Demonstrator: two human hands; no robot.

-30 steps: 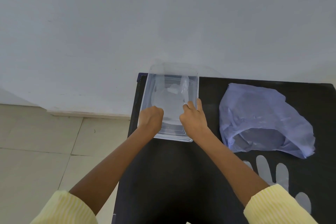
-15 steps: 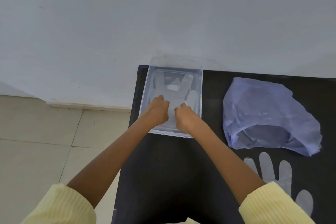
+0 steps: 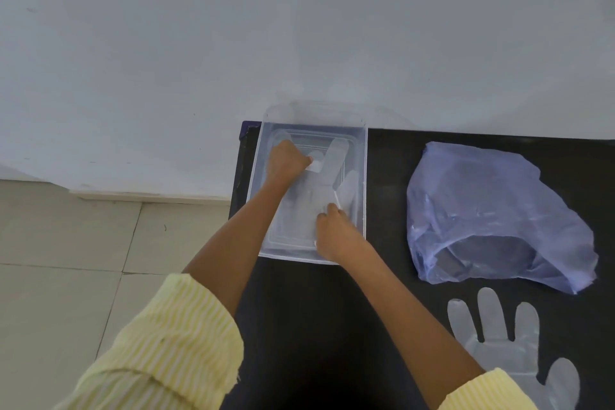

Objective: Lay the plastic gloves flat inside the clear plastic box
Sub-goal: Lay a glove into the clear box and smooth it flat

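A clear plastic box [image 3: 362, 176] stands at the back left corner of the black table [image 3: 316, 326]. A clear plastic glove [image 3: 336, 160] lies spread inside it, fingers pointing to the far side. My left hand [image 3: 287, 159] is inside the box near its far left, fingers curled down on the glove's finger part. My right hand [image 3: 334, 233] is at the box's near right, fingertips pinching or pressing the glove's lower part. A second clear glove [image 3: 506, 343] lies flat on the table at the near right.
A crumpled bluish plastic bag [image 3: 492, 213] lies on the table right of the box. The wall [image 3: 299, 27] rises just behind the box. The table's left edge drops to a tiled floor [image 3: 83, 260]. My yellow striped sleeves fill the bottom of the view.
My left hand has slid from the box's near edge to its far left over the glove. My right hand stayed near the front. The glove now lies more spread out.
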